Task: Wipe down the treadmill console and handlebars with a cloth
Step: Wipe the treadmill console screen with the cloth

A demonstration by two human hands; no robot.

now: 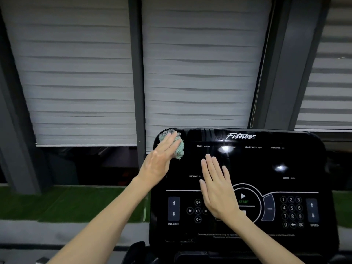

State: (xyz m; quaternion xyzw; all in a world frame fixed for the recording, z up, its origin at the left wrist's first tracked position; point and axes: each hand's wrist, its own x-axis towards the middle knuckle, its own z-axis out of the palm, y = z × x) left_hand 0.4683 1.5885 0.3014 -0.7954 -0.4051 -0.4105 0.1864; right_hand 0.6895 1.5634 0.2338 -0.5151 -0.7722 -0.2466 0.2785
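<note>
I see my left hand [162,159], fingers straight, pressing one teal cloth [179,147] onto the console [266,162] at its top-left corner. My right hand [217,189] lies flat, fingers spread, probably touching mid-panel.

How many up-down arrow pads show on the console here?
2. The incline pad, lower left of the console; the speed pad, lower right, beside the number keys. The right hand covers the middle, so another may be hidden.

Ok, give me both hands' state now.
Left hand: open, pressing cloth on console.
Right hand: open, holding nothing.
</note>
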